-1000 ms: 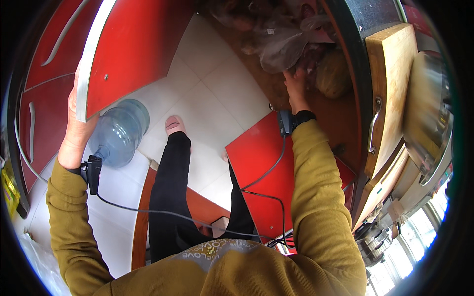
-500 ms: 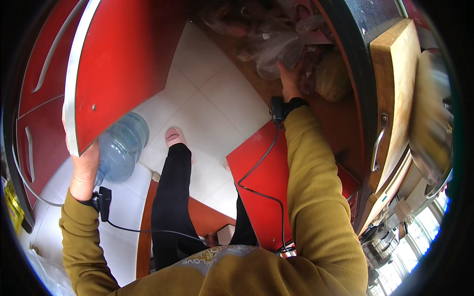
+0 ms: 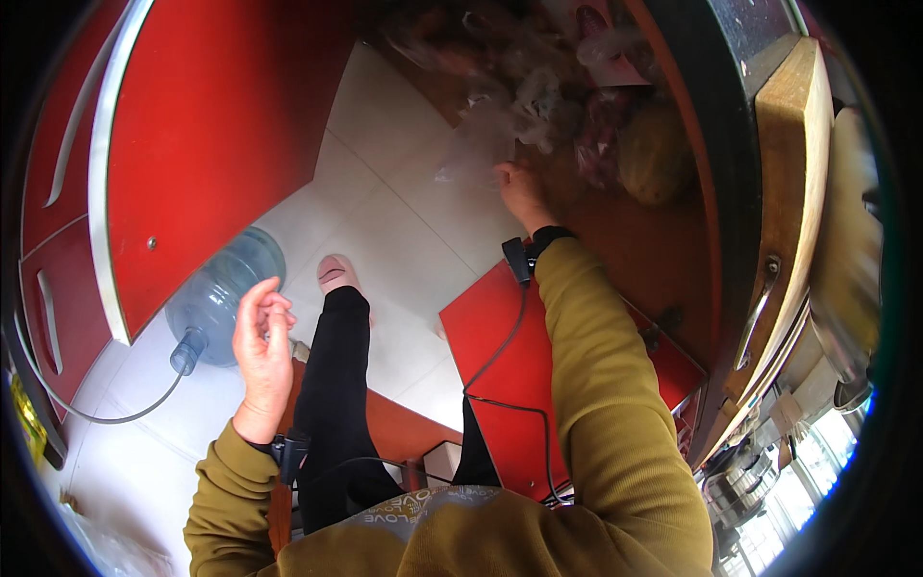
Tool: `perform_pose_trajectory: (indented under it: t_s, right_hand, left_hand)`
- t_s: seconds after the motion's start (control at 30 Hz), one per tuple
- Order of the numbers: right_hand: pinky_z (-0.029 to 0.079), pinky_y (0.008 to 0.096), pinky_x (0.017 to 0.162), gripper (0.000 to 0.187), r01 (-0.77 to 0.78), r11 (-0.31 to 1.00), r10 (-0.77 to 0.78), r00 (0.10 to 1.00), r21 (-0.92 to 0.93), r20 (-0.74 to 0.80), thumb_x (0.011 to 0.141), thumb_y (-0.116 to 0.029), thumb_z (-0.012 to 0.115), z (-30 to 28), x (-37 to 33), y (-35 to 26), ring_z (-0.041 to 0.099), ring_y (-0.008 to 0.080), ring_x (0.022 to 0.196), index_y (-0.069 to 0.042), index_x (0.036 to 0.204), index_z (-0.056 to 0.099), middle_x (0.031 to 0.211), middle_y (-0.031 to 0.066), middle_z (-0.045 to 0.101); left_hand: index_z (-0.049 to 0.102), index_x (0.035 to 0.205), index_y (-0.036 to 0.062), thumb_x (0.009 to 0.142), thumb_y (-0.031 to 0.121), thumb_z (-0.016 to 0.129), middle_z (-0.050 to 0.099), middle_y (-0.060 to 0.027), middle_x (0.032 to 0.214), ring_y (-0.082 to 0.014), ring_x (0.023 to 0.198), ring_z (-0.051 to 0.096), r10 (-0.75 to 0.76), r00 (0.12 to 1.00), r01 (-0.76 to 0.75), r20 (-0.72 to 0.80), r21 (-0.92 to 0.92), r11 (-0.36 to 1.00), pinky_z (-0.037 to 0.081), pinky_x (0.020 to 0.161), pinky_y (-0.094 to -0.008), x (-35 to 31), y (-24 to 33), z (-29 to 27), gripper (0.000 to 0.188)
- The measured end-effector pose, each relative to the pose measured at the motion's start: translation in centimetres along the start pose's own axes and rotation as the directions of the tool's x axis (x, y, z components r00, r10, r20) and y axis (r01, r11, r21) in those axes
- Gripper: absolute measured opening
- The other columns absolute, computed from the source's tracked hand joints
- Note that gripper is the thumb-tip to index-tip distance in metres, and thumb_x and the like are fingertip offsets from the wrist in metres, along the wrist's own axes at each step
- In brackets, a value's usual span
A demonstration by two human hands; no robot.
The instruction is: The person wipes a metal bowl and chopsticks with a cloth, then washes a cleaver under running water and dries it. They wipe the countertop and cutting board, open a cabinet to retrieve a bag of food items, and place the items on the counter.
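Observation:
My right hand is closed on the edge of a clear plastic bag, at the front of an open cupboard's brown shelf. The bag hangs partly over the pale floor, and its contents cannot be made out. Behind it on the shelf lie a crumpled whitish bag, a bag of reddish-purple things and a large yellowish-brown melon-like fruit. My left hand is in the air, fingers loosely bent and apart, holding nothing. It is beside the open red cupboard door, not touching it.
A clear blue water jug lies on the tiled floor at the left. A second red door stands open below my right forearm. Wooden cutting boards stand at the right edge. Thin cables run from both wrists.
My left hand has let go of the red door and moved right, toward my body. My right hand has drawn back and left, pulling the clear bag toward the shelf's edge.

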State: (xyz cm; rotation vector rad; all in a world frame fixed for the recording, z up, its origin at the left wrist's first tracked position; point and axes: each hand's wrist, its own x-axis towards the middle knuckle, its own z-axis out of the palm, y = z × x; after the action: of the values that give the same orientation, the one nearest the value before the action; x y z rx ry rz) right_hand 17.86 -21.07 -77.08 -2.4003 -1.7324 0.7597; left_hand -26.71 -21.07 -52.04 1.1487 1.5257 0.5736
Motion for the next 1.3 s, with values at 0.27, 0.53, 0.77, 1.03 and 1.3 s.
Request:
perform_pose_trajectory:
  t_s: [0.27,0.53,0.77,1.03,1.3]
  right_hand:
    - [0.048,0.0427,0.100,0.036,-0.120,0.908,0.135,0.991,0.402,-0.008,0.085,-0.004,0.061,-0.7,-0.2,0.7,0.057,0.0366,0.118,-0.012,0.119,0.066,0.125,0.0182,0.061]
    - [0.047,0.0438,0.099,0.037,0.097,0.995,-0.089,0.913,0.001,-0.398,0.085,-0.009,0.064,-4.9,6.4,3.8,0.055,0.0410,0.118,-0.018,0.120,0.070,0.133,0.0220,0.053]
    - [0.045,0.0443,0.101,0.041,-0.017,0.997,0.031,0.981,0.073,-0.194,0.083,-0.014,0.070,-4.1,10.9,5.2,0.052,0.0408,0.121,-0.009,0.123,0.066,0.130,0.0222,0.055]
    - [0.049,0.0307,0.072,0.026,0.029,0.931,0.196,0.800,0.363,-0.567,0.089,-0.019,0.073,-3.7,8.6,15.3,0.062,0.0142,0.090,-0.007,0.112,0.068,0.107,0.0047,0.064]
    - [0.050,0.0396,0.077,0.029,-0.383,0.725,0.568,0.803,0.573,-0.181,0.088,-0.025,0.075,-10.3,3.4,15.2,0.062,0.0214,0.089,0.000,0.101,0.067,0.095,0.0100,0.066]
  left_hand:
    - [0.057,0.126,0.0016,0.103,0.006,0.051,0.060,-0.0023,0.094,-0.0085,0.081,0.056,-0.056,0.991,0.072,0.118,-0.131,0.989,0.048,0.075,-0.0229,-0.2,-0.2,4.8,0.024]
    - [0.059,0.123,0.0018,0.102,0.005,0.051,0.060,-0.0018,0.093,-0.0084,0.078,0.055,-0.147,0.964,0.183,0.221,-0.155,0.971,0.048,0.072,-0.0225,-2.3,-3.0,8.6,0.022]
    - [0.055,0.129,0.0034,0.102,0.008,0.052,0.060,-0.0027,0.104,-0.0097,0.081,0.058,-0.137,0.986,0.150,0.096,-0.137,0.979,0.048,0.071,-0.0234,-0.7,-4.0,6.9,0.027]
    - [0.054,0.130,0.0037,0.103,0.008,0.051,0.058,-0.0032,0.105,-0.0096,0.084,0.058,-0.101,0.995,0.101,0.009,-0.131,0.986,0.049,0.074,-0.0232,1.4,-3.4,3.4,0.027]
    - [0.055,0.129,0.0021,0.103,0.008,0.050,0.059,-0.0037,0.103,-0.0101,0.082,0.058,-0.095,0.995,0.099,0.031,-0.156,0.983,0.049,0.072,-0.0236,0.4,-2.6,5.1,0.027]
